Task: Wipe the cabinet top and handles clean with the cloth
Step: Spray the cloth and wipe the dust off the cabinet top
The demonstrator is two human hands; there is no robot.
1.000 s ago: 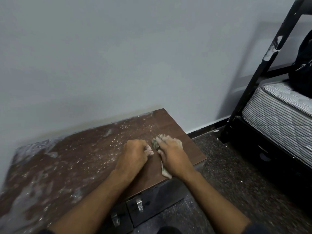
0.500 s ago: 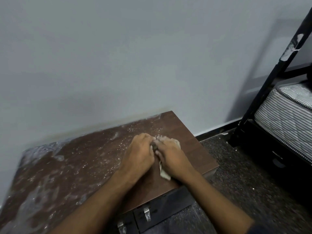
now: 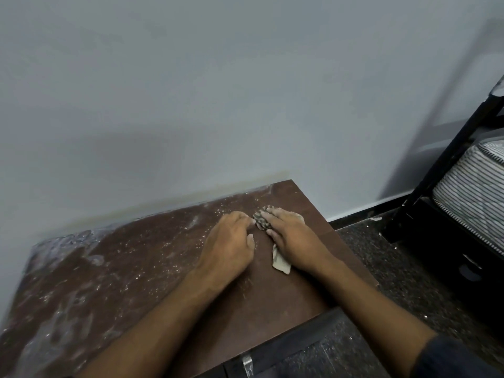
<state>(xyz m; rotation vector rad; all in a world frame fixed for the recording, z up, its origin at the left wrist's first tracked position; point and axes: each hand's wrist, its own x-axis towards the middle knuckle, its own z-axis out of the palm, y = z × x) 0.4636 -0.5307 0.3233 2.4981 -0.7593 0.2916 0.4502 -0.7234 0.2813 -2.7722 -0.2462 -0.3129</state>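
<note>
While both hands work near the right back corner of the cabinet top point(image 3: 169, 271), the cloth point(image 3: 281, 261) lies pinned flat under the right hand point(image 3: 293, 238), whose fingers are spread and pressing it down. The left hand point(image 3: 229, 246) rests just beside it, fingers curled loosely, touching the cloth's bunched far end. Most of the dust lies leftward, so I'd guess the right hand must sweep that way. One handle point(image 3: 247, 364) waits below, untouched.
</note>
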